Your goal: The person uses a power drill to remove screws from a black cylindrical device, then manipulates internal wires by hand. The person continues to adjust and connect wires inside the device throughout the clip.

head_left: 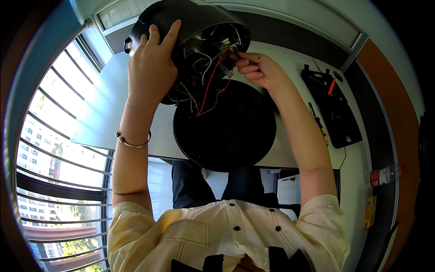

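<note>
A black, rounded appliance housing is tilted on its side, with its open underside toward me. My left hand holds it, the fingers spread over its curved wall. Inside the opening show dark parts and red, white and yellow-green wires. At the opening's right rim, the thumb and fingers of my right hand are pinched together beside the red wire; what lies between the fingertips is hidden. Wires run down from the housing to a large, round black part, which lies in front of it on the table.
On the right of the white table lies an open black tool case with an orange-red tool on it. A yellow-and-black screwdriver is beside it. Farther right are a plastic bottle and a yellow box. Window blinds border the left.
</note>
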A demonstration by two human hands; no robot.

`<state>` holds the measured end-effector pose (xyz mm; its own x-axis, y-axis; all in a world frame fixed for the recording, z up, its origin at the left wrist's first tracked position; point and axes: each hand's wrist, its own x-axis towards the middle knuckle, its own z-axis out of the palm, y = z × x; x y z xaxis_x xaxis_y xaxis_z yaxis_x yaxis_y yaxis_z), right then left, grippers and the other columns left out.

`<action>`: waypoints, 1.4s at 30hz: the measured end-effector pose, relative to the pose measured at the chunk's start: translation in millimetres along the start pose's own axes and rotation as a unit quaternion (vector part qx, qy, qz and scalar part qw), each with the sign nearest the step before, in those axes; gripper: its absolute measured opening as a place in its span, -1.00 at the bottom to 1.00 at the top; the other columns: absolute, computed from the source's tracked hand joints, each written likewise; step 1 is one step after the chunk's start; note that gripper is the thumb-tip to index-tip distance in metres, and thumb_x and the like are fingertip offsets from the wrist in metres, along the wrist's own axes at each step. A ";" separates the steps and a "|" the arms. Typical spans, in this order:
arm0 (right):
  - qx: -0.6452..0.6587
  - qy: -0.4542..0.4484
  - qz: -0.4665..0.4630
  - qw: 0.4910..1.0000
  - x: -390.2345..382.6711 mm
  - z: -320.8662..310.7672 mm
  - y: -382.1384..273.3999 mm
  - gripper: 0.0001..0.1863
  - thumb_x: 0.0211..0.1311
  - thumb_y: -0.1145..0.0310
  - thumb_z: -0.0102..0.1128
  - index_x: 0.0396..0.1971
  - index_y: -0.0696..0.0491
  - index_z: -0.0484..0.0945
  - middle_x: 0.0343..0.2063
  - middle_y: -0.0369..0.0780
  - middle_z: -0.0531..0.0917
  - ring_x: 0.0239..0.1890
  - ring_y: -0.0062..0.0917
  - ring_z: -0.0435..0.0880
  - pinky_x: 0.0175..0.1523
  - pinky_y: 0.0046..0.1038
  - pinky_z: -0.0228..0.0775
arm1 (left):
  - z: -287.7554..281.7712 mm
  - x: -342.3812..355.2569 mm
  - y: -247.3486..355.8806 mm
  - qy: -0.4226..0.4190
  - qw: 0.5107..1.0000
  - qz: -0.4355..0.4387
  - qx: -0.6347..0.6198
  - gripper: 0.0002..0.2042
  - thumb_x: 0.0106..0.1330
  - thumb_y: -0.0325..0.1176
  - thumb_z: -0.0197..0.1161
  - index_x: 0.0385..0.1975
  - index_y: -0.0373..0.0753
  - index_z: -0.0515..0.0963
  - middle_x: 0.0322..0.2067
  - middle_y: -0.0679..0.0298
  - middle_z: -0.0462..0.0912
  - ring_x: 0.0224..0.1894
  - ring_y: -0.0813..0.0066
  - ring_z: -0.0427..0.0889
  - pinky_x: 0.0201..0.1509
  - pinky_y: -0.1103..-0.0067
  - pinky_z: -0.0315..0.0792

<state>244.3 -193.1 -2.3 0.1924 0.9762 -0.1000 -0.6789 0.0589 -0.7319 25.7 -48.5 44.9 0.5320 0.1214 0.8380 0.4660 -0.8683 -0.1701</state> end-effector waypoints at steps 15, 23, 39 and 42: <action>-0.692 0.297 -0.389 0.531 10.1 19.3 30.0 -0.76 0.03 0.32 0.14 -0.67 0.18 0.54 -0.85 -0.09 0.41 -0.74 -0.43 0.46 -0.57 -0.35 0.27 | 0.9 -0.4 -5.9 -0.012 1.000 0.013 -0.005 -0.38 -0.03 -0.60 0.10 0.12 0.07 0.34 -0.01 -0.10 0.43 -0.06 -0.11 0.50 -0.18 0.34 0.54; -0.469 0.220 -0.215 0.828 5.4 22.4 14.2 -0.71 0.21 0.29 -0.04 -0.51 0.21 0.52 -0.78 -0.28 0.38 -0.75 -0.61 0.31 -0.68 -0.52 0.09 | 0.0 -0.3 -4.8 -0.004 1.000 0.011 -0.016 -0.37 -0.03 -0.59 0.10 0.12 0.09 0.33 0.00 -0.09 0.42 -0.06 -0.10 0.50 -0.20 0.34 0.54; -0.005 0.043 0.023 0.999 5.0 11.3 -7.5 -0.66 0.26 0.44 -0.24 -0.13 0.43 0.30 -0.53 -0.21 0.33 -0.71 -0.79 0.13 -0.76 -0.78 -0.17 | 1.7 -2.4 -7.6 0.023 0.999 0.026 -0.005 -0.39 -0.02 -0.59 0.11 0.11 0.08 0.34 -0.01 -0.10 0.43 -0.06 -0.09 0.50 -0.19 0.37 0.54; -0.013 0.052 0.022 0.998 1.9 14.5 -7.9 -0.65 0.24 0.46 -0.23 -0.09 0.44 0.27 -0.49 -0.17 0.35 -0.70 -0.76 0.14 -0.76 -0.78 -0.15 | 0.6 -1.8 -6.9 0.019 1.000 0.021 -0.009 -0.39 -0.03 -0.59 0.11 0.11 0.08 0.34 -0.01 -0.08 0.43 -0.06 -0.08 0.50 -0.19 0.37 0.54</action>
<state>239.7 -188.7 13.1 0.2365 0.9506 -0.2011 -0.6702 0.0098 -0.7421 21.9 -42.4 44.2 0.5232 0.0658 0.8497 0.4302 -0.8810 -0.1967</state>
